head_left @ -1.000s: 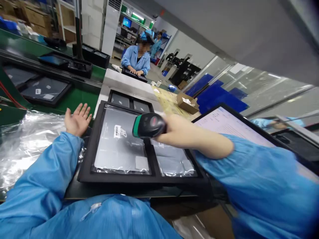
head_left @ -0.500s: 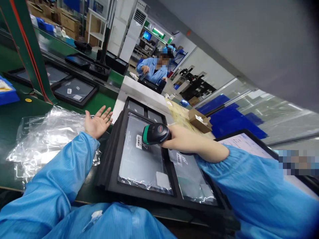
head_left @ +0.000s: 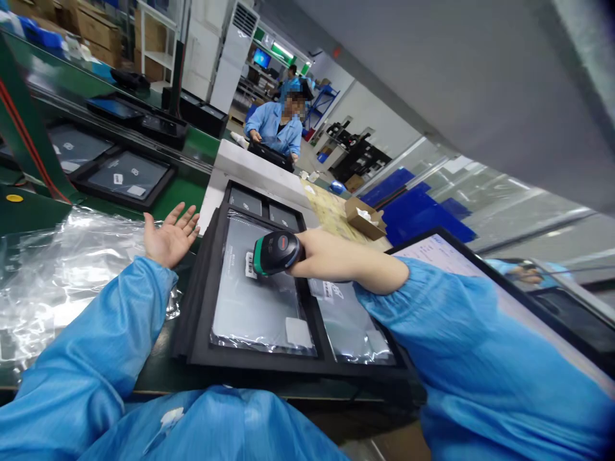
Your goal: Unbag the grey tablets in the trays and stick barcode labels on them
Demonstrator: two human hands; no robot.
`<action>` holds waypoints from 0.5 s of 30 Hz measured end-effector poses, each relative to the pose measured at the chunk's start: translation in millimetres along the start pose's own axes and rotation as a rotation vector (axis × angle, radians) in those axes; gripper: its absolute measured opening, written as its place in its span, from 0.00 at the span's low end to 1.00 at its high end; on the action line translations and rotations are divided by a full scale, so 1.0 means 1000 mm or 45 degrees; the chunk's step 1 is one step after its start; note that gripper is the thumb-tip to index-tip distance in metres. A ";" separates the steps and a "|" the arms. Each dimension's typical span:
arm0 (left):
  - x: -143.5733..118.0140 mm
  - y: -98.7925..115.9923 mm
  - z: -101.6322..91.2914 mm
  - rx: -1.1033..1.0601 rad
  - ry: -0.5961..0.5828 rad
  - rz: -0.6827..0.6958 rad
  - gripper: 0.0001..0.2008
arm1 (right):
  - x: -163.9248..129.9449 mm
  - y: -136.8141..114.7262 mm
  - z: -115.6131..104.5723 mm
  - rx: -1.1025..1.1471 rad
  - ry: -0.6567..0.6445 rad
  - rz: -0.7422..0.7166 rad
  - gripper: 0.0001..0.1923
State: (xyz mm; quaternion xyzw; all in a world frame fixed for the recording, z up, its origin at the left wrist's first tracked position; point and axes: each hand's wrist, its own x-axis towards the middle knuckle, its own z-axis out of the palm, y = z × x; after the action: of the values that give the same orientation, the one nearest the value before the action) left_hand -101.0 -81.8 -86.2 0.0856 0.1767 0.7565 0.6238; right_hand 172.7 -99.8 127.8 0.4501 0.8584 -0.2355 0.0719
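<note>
My right hand [head_left: 317, 251] is wrapped round a black and green barcode scanner [head_left: 277, 252]. The scanner's front end points at a white barcode label [head_left: 250, 265] on a grey, tablet-like panel [head_left: 254, 301] in clear plastic film. That panel lies in the left opening of a black foam tray [head_left: 250, 360], which tops a stack. A second wrapped panel [head_left: 353, 330] fills the opening to its right, partly hidden by my forearm. Palm up and fingers spread, my left hand [head_left: 170, 238] holds nothing; it is beside the tray, near some clear plastic bags [head_left: 81, 269].
More black trays with panels [head_left: 127, 178] lie on the green bench to the left. A monitor [head_left: 446, 256] stands behind my right arm. Farther off are a small cardboard box [head_left: 365, 219] and a seated co-worker [head_left: 276, 131] in blue. A hand [head_left: 526, 274] shows at far right.
The whole view has shifted, so the tray and both hands appear farther left. The scanner stays beside the label on the left panel. My left hand remains spread, palm up.
</note>
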 end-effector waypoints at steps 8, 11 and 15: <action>0.005 -0.001 -0.002 0.056 0.082 0.029 0.41 | -0.005 -0.008 -0.005 -0.126 -0.029 0.103 0.03; 0.008 -0.003 -0.003 0.073 0.116 0.055 0.40 | -0.008 -0.007 -0.004 -0.103 0.009 0.052 0.03; 0.011 -0.009 -0.006 0.353 0.136 -0.030 0.32 | -0.022 0.013 -0.016 0.018 0.185 0.080 0.06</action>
State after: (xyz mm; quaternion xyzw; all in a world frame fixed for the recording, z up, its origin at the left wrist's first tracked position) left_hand -97.5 -70.7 -96.3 0.1286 0.3135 0.7209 0.6045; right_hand 197.3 -102.6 144.6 0.4931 0.8451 -0.2060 0.0135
